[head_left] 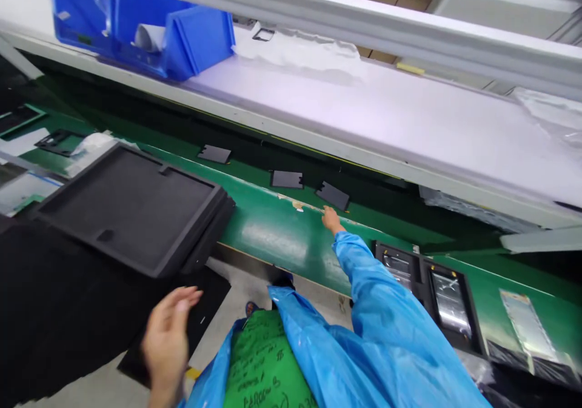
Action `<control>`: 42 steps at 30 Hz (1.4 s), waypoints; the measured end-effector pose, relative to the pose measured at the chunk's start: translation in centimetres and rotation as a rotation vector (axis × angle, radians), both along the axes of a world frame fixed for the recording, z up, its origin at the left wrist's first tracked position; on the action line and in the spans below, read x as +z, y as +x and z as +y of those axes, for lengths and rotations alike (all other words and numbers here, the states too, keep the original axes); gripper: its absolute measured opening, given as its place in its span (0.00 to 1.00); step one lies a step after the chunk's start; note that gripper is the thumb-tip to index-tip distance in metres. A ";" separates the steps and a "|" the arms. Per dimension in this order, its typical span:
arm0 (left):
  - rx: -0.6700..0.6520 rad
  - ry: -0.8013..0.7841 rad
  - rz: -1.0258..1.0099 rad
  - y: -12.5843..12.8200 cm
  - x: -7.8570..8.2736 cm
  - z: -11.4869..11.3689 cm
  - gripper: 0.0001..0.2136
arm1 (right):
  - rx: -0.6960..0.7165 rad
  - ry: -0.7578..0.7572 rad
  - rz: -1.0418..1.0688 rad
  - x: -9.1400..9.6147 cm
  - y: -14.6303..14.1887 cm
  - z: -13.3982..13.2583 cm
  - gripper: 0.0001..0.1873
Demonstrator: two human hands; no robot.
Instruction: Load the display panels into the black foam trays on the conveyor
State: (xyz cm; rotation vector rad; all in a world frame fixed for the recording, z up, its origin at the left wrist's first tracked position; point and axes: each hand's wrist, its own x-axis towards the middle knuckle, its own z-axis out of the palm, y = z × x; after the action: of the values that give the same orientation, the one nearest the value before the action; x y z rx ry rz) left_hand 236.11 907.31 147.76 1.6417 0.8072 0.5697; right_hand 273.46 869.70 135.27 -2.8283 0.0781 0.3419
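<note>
My right hand (pixel 331 220) reaches out over the green bench (pixel 273 229), its fingertips close to the near edge of a thin dark rectangular plate (pixel 333 195). Its fingers look loosely stretched, and I see nothing held in them; whether they touch the plate I cannot tell. Two similar plates lie further left, a middle one (pixel 287 179) and a left one (pixel 215 154). My left hand (pixel 169 335) hangs in the air before the bench, fingers stretched out and holding nothing. Beyond its fingertips is a stack of black trays (pixel 136 205).
A white shelf (pixel 318 108) with blue bins (pixel 191 41) runs above the bench's far side. To the right are a black frame (pixel 448 302) with shiny panels and a clear-wrapped flat piece (pixel 527 323). A black sheet (pixel 59 317) covers the lower left.
</note>
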 end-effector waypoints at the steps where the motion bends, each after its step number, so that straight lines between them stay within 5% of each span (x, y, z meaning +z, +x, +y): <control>1: -0.120 -0.056 0.026 1.6 -1.5 -2.0 0.28 | -0.016 -0.047 0.006 -0.5 2.2 -1.3 0.36; 5: -0.593 -0.188 0.166 8.1 -6.7 -9.3 0.28 | -0.044 -0.207 0.041 -3.2 9.0 -5.0 0.37; 10: -0.726 -0.224 0.208 14.1 -9.3 -13.5 0.25 | 0.022 -0.304 0.049 -5.5 12.6 -7.0 0.36; 18: -0.711 -0.582 0.245 22.9 -13.9 -16.4 0.30 | 0.169 -0.232 -0.007 0.4 11.5 -10.2 0.29; 20: -0.641 -0.689 0.228 25.7 -14.3 -18.0 0.32 | 0.229 -0.074 -0.006 1.1 8.9 -9.0 0.24; 25: -0.534 -1.103 0.107 29.7 -13.6 -19.7 0.29 | 0.448 0.848 0.254 -0.1 2.4 -2.5 0.18; 27: -0.457 -1.213 0.074 29.4 -13.3 -18.9 0.24 | 0.442 0.916 0.417 -0.3 3.3 -0.5 0.21; 30: -0.283 -1.223 0.067 27.9 -13.2 -17.2 0.17 | 0.407 0.541 0.290 -0.1 8.9 1.6 0.21; 34: -0.145 -1.199 0.050 26.5 -13.3 -15.3 0.14 | 0.515 -0.143 0.058 -1.2 16.9 4.9 0.40; 39: -0.055 -1.181 0.012 25.7 -13.2 -14.0 0.14 | 0.597 -0.282 0.056 -3.2 18.5 7.1 0.40; 42: 0.006 -1.179 -0.011 25.1 -13.2 -13.8 0.14 | 0.630 -0.315 0.017 -1.8 18.2 6.0 0.33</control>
State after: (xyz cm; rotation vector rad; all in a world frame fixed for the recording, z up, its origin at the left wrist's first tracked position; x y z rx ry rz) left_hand 261.16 893.48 134.53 0.5454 0.8801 0.0329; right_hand 291.65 875.68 133.42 -3.0920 -0.8380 0.5204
